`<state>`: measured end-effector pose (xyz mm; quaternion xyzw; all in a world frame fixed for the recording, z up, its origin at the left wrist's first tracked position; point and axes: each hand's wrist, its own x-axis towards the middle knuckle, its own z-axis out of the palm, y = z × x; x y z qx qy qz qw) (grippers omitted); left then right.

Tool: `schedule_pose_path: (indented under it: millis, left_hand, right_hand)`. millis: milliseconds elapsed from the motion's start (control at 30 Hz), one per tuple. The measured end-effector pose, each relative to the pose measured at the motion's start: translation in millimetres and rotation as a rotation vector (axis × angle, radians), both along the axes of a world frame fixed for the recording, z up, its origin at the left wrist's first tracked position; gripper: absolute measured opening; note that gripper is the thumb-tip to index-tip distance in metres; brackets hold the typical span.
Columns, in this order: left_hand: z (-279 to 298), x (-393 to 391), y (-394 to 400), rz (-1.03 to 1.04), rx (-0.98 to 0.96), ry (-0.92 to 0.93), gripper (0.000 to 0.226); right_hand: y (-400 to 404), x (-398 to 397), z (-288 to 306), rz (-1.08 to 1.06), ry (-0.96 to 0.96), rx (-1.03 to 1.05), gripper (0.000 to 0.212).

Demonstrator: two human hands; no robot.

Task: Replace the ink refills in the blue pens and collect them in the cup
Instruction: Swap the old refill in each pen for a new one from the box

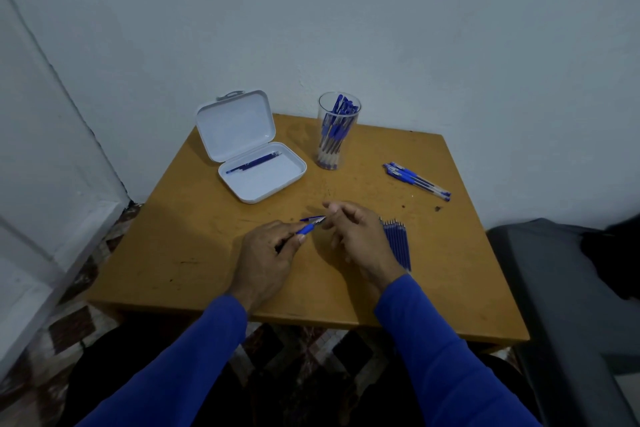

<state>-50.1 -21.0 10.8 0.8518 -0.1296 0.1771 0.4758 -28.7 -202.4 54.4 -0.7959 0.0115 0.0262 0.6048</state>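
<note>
My left hand (268, 253) grips a blue pen (309, 227) by its barrel, tip pointing up and right, just above the table's middle. My right hand (353, 232) pinches the pen's pointed tip end with thumb and fingers. A clear cup (338, 130) at the back holds several blue pens. A few more blue pens (417, 180) lie loose at the right. A row of blue refills (398, 243) lies beside my right hand, partly hidden by it.
An open white case (251, 149) at the back left holds a few refills (254, 162). The wooden table (194, 246) stands in a wall corner. A dark grey seat (561, 288) is close on the right.
</note>
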Motion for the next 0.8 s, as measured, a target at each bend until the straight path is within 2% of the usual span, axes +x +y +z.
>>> schedule_pose_path:
  millis: [67,167,233,333,400,533,667,800]
  left_hand:
    - [1,0,0,0.007,-0.017,-0.003,0.023]
    - [1,0,-1,0.007,-0.031,0.022,0.022]
    - [1,1,0,0.011,-0.048,0.038,0.022]
    - [2,-1,0,0.001,-0.064,0.031,0.023]
    - [3,-1,-1,0.002,-0.061,0.027,0.023]
    - [1,0,-1,-0.001,-0.031,0.044,0.023]
    - [-1,1,-1,-0.014,-0.022,0.049,0.022]
    - [2,0,-2,-0.019,0.003,0.039,0.023]
  right_hand:
    - [1,13,-5,-0.04,-0.055,-0.216,0.026]
    - [5,29,-10,0.025,-0.114,-0.577,0.032]
    - [9,36,-15,0.099,-0.142,-0.692,0.029]
    - [11,39,-17,0.102,-0.117,-0.755,0.013]
    - [10,35,-14,0.074,-0.09,-0.688,0.008]
    - [0,19,1,-0.022,0.016,-0.243,0.013]
    - [-10,5,13,-0.036,0.033,0.11,0.016]
    - [-13,1,18,-0.039,0.061,0.211,0.014]
